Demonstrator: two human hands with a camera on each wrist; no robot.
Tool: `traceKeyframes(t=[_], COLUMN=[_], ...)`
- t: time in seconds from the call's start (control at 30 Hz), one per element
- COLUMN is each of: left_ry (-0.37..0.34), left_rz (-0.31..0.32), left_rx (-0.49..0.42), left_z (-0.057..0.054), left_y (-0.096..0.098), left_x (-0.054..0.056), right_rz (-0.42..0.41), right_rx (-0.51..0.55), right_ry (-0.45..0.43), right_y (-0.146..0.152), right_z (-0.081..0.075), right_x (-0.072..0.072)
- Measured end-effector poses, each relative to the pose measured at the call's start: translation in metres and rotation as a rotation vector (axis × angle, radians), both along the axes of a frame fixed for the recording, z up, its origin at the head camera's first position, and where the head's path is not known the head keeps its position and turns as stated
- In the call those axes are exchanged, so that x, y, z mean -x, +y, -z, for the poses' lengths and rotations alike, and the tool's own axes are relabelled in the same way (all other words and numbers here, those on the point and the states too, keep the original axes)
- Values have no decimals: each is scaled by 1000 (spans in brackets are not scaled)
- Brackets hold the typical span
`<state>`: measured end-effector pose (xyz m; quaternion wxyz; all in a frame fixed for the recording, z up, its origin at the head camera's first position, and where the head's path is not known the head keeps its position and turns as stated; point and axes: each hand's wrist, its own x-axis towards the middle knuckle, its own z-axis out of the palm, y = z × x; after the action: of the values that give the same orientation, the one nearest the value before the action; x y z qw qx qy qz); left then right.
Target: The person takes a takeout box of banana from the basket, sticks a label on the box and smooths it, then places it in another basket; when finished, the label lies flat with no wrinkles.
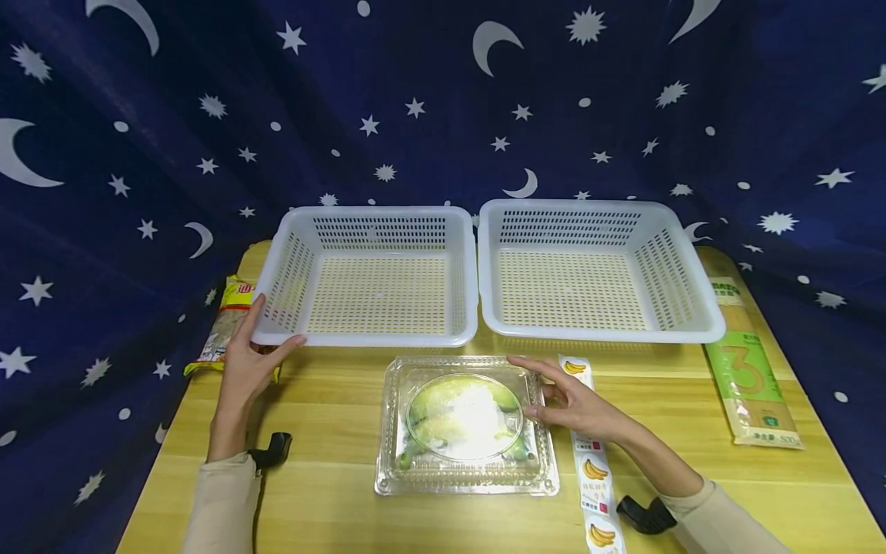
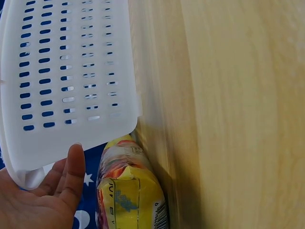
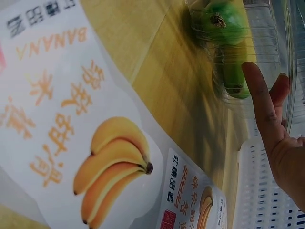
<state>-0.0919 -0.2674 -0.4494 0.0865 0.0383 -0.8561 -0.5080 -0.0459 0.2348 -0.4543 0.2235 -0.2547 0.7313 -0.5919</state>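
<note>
My left hand grips the near left corner of the left white plastic basket, with the thumb by the front rim. In the left wrist view, fingers lie against the basket's outer wall. My right hand rests at the right side of a clear lidded plastic box, its fingers loosely spread at the edge. Green and yellow produce lies inside the box, partly hidden by glare; in the right wrist view a round green piece shows through the wall.
A second white basket stands to the right. A strip of banana stickers lies by the box. At the right edge is a green and brown 500 g packet; a yellow bag lies left of the left basket. A starry cloth hangs behind.
</note>
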Motion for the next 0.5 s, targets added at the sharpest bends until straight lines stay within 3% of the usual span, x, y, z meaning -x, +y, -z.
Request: traceKeyframes(t=[0.5], left_ry=[-3], left_rz=[-12], left_rx=[16], left_z=[1], left_y=[1], left_x=[0], right_rz=[27], right_rx=[-23], right_ry=[74], right_y=[-3], right_z=[-2], right_x=[-4])
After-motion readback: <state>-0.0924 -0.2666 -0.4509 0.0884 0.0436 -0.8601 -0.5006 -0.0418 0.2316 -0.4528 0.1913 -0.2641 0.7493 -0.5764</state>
